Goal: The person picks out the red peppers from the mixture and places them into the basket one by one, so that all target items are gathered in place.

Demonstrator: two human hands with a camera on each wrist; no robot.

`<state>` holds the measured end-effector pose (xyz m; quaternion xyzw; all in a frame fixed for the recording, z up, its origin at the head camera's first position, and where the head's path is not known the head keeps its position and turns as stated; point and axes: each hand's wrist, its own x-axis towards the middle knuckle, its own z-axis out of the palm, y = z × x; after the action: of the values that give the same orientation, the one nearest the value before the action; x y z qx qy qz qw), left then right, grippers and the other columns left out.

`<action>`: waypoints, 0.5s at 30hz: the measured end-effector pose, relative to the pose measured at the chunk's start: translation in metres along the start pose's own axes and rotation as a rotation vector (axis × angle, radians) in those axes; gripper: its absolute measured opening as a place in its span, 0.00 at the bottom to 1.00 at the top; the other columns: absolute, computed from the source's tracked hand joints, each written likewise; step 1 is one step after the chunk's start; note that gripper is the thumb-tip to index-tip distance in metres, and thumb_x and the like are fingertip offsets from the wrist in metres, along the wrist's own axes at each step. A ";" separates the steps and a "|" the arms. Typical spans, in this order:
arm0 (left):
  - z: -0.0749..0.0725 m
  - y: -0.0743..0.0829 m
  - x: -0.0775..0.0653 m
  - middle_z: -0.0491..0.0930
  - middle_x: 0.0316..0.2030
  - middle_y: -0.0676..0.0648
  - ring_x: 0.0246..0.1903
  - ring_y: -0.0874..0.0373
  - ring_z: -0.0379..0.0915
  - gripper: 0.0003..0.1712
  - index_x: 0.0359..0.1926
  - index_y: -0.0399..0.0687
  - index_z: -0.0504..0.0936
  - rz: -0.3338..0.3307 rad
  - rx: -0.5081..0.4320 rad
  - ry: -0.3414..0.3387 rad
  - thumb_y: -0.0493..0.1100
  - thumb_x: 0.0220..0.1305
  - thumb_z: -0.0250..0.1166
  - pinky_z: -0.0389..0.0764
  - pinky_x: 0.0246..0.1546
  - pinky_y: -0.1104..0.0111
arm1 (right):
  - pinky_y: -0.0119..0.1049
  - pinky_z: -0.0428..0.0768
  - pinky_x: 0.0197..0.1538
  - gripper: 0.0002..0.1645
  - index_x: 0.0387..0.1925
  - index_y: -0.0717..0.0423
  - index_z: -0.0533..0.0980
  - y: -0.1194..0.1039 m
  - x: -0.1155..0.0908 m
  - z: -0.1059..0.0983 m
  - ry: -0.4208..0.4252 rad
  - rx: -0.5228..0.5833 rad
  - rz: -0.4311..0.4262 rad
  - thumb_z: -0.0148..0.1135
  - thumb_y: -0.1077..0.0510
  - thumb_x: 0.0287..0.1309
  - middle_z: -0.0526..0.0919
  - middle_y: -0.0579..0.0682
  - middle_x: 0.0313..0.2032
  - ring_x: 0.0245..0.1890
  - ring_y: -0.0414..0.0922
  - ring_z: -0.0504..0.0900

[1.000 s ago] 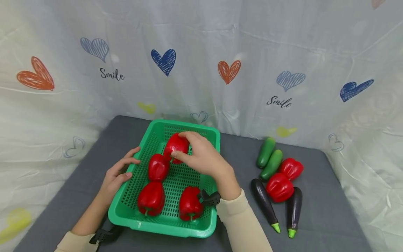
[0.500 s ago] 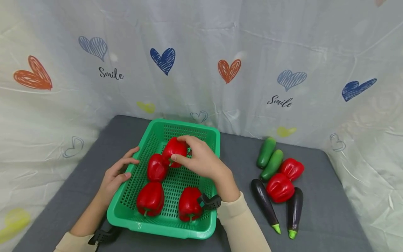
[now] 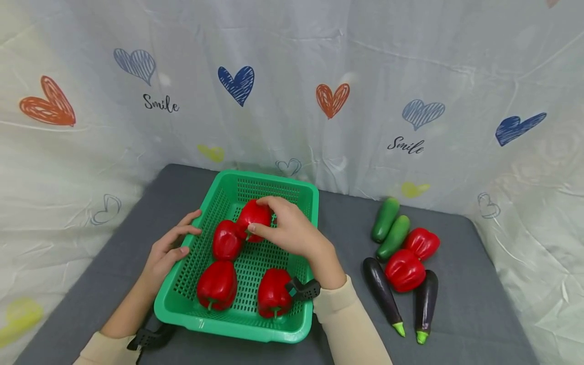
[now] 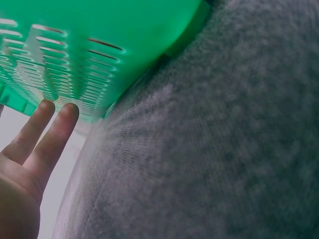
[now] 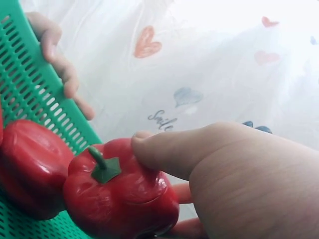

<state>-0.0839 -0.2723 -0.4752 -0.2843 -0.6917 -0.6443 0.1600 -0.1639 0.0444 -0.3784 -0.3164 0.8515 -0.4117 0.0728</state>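
In the head view my right hand (image 3: pixel 294 228) grips a red bell pepper (image 3: pixel 253 219) near the far end of a green basket (image 3: pixel 237 332). The right wrist view shows the thumb on top of that bell pepper (image 5: pixel 119 194), beside its green stem, with fingers around its far side. Its side meets another red bell pepper (image 3: pixel 227 241). Two more lie nearer, one at the left (image 3: pixel 217 285) and one at the right (image 3: pixel 275 291), partly behind the wrist camera. My left hand (image 3: pixel 166 251) rests on the basket's left rim, fingers loosely extended; two straight fingers (image 4: pixel 52 142) show by its outer wall.
Right of the basket, on the grey cloth (image 3: pixel 339 314), lie two cucumbers (image 3: pixel 385 220), two red bell peppers (image 3: pixel 405 270) and two eggplants (image 3: pixel 383 294) with green ends. A pale curtain (image 3: pixel 283 50) printed with hearts hangs behind and at the sides.
The right hand has lowered the bell pepper slightly toward me and left, against its neighbour, and still holds it. The left hand has stayed on the rim.
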 end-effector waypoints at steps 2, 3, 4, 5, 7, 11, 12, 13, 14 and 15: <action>-0.001 0.000 0.000 0.65 0.81 0.36 0.82 0.54 0.58 0.21 0.59 0.18 0.76 -0.020 0.004 -0.001 0.20 0.69 0.47 0.62 0.71 0.69 | 0.41 0.86 0.53 0.34 0.71 0.52 0.76 0.001 0.001 0.001 0.000 -0.002 -0.002 0.71 0.43 0.70 0.81 0.42 0.62 0.59 0.40 0.78; -0.001 -0.001 0.000 0.65 0.81 0.35 0.82 0.54 0.58 0.21 0.59 0.18 0.75 -0.025 0.004 -0.001 0.21 0.70 0.47 0.62 0.71 0.69 | 0.42 0.87 0.54 0.34 0.71 0.52 0.77 0.001 0.001 0.001 -0.001 -0.002 -0.002 0.71 0.44 0.70 0.81 0.43 0.61 0.58 0.41 0.79; -0.001 -0.001 -0.001 0.65 0.81 0.35 0.82 0.54 0.58 0.21 0.59 0.18 0.75 -0.027 0.003 -0.002 0.21 0.70 0.47 0.62 0.71 0.69 | 0.43 0.87 0.54 0.34 0.70 0.52 0.77 0.001 0.001 0.001 -0.004 -0.005 -0.002 0.71 0.43 0.70 0.82 0.43 0.61 0.58 0.41 0.79; -0.001 -0.001 -0.001 0.65 0.81 0.35 0.82 0.54 0.58 0.21 0.59 0.17 0.75 -0.027 0.002 -0.002 0.21 0.70 0.47 0.62 0.71 0.69 | 0.42 0.87 0.54 0.34 0.70 0.52 0.77 0.002 0.001 0.001 -0.006 -0.011 -0.002 0.72 0.43 0.69 0.82 0.42 0.60 0.57 0.40 0.79; -0.001 0.000 -0.001 0.65 0.80 0.35 0.82 0.54 0.58 0.20 0.59 0.17 0.75 -0.025 0.001 -0.003 0.21 0.70 0.47 0.62 0.72 0.69 | 0.41 0.86 0.53 0.34 0.69 0.53 0.77 0.002 0.001 0.001 -0.012 -0.020 0.000 0.72 0.43 0.69 0.82 0.42 0.59 0.56 0.40 0.79; 0.000 0.001 0.000 0.65 0.80 0.35 0.82 0.53 0.57 0.21 0.59 0.18 0.75 -0.019 -0.006 -0.003 0.20 0.70 0.46 0.62 0.72 0.69 | 0.37 0.85 0.51 0.35 0.70 0.52 0.77 0.003 0.001 0.001 -0.019 -0.049 0.017 0.73 0.41 0.68 0.83 0.42 0.57 0.54 0.40 0.80; 0.000 0.001 0.000 0.65 0.80 0.35 0.82 0.53 0.57 0.21 0.59 0.18 0.75 -0.015 -0.008 -0.004 0.20 0.69 0.46 0.62 0.72 0.69 | 0.37 0.85 0.51 0.35 0.70 0.52 0.77 0.003 0.001 0.001 -0.019 -0.054 0.022 0.73 0.41 0.68 0.83 0.42 0.57 0.54 0.40 0.80; 0.000 0.002 0.000 0.65 0.80 0.35 0.82 0.53 0.57 0.21 0.59 0.18 0.75 -0.010 -0.010 -0.005 0.20 0.69 0.46 0.62 0.72 0.69 | 0.37 0.85 0.51 0.36 0.70 0.52 0.77 0.003 0.001 0.001 -0.019 -0.060 0.027 0.73 0.41 0.68 0.83 0.42 0.57 0.54 0.40 0.80; 0.001 0.002 0.001 0.65 0.80 0.35 0.82 0.52 0.57 0.21 0.59 0.18 0.75 -0.003 -0.012 -0.005 0.20 0.69 0.46 0.62 0.72 0.69 | 0.37 0.85 0.51 0.36 0.70 0.52 0.77 0.002 0.001 0.000 -0.020 -0.068 0.031 0.73 0.40 0.68 0.83 0.42 0.57 0.54 0.40 0.80; 0.001 0.002 0.001 0.65 0.80 0.35 0.82 0.52 0.57 0.21 0.59 0.18 0.76 0.003 -0.013 -0.006 0.20 0.69 0.46 0.62 0.72 0.69 | 0.37 0.85 0.51 0.36 0.70 0.52 0.77 0.002 0.001 0.000 -0.021 -0.073 0.032 0.73 0.40 0.68 0.83 0.42 0.56 0.54 0.40 0.80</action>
<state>-0.0834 -0.2712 -0.4732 -0.2882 -0.6876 -0.6476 0.1573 -0.1655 0.0449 -0.3800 -0.3095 0.8701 -0.3758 0.0769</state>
